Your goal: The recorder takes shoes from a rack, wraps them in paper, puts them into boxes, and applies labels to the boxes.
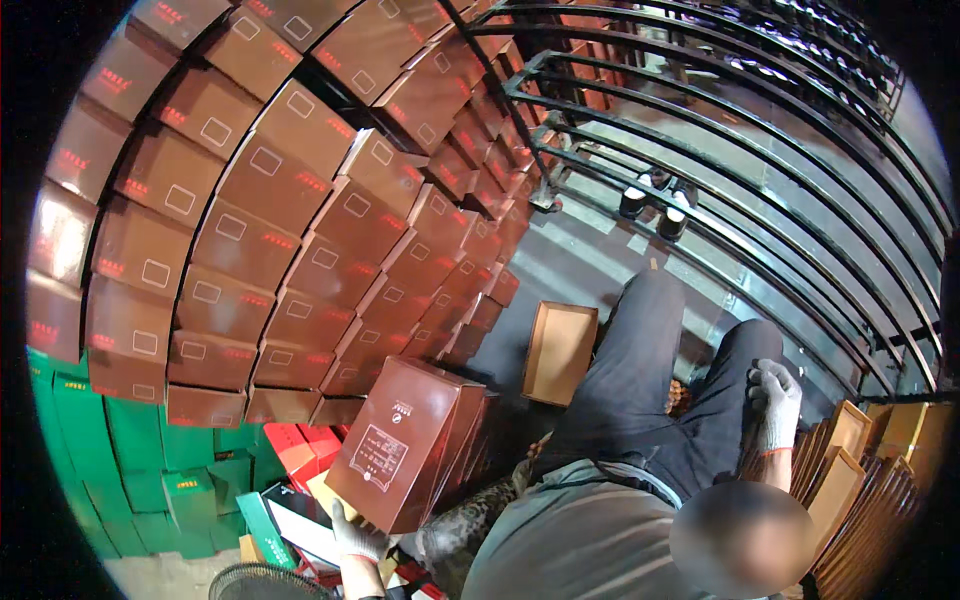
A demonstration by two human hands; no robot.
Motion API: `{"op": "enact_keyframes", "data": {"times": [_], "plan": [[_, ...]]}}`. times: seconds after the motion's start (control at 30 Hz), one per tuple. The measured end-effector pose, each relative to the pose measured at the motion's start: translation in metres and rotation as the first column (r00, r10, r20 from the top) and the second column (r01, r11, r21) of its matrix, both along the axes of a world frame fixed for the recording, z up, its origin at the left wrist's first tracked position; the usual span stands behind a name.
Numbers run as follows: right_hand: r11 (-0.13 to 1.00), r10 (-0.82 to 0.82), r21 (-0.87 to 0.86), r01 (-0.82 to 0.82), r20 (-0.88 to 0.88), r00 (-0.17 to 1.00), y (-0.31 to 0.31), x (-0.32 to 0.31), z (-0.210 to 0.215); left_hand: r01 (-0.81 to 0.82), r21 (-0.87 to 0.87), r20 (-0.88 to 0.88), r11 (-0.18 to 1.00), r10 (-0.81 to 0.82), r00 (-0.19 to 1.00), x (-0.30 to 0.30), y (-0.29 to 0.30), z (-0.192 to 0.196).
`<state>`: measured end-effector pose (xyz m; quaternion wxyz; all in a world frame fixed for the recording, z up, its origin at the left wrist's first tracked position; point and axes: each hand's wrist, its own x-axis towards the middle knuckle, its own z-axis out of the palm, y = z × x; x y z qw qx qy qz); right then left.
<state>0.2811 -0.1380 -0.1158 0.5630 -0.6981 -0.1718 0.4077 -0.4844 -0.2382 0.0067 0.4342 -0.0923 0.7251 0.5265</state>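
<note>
My left hand (358, 540), in a grey glove with a pale cuff, is closed at the lower edge of a brown box (385, 435). This box is tilted, with pale print on its face and more brown layers along its right side. A cream-coloured flat piece (325, 495) shows beside my left fingers, which are partly hidden. Over by my right knee, my right hand (776, 395) rests in a whitish glove with an orange-edged cuff. Its fingers are curled, and nothing shows in them.
Stacked brown boxes (265, 240) form a wall at left, above green boxes (150, 450). Red packages (305, 450) lie nearby. An open tan tray (560, 352) sits on the floor beyond my legs. Black metal rails (720, 130) run across the far side; more trays (835, 490) stand right.
</note>
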Motion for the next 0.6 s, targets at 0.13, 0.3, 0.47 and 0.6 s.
{"op": "enact_keyframes", "data": {"times": [0.13, 0.3, 0.47, 0.6], "plan": [[0.999, 0.048, -0.008, -0.048, 0.021, 0.999, 0.017, 0.008, 0.008, -0.067, 0.005, 0.033, 0.998, 0.066, 0.997, 0.030, 0.043, 0.038], [0.972, 0.177, 0.160, -0.173, -0.014, 0.984, 0.027, -0.012, -0.002, 0.296, 0.373, 0.057, 0.879, -0.340, 0.939, -0.023, -0.010, -0.019], [0.987, 0.119, 0.090, -0.131, 0.128, 0.985, 0.013, -0.006, -0.006, 0.350, 0.276, -0.434, 0.895, -0.209, 0.876, 0.076, 0.066, 0.101], [0.982, 0.135, 0.129, -0.142, 0.060, 0.989, 0.011, -0.022, 0.037, 0.367, 0.416, -0.570, 0.832, -0.076, 0.818, 0.118, 0.133, 0.235]]}}
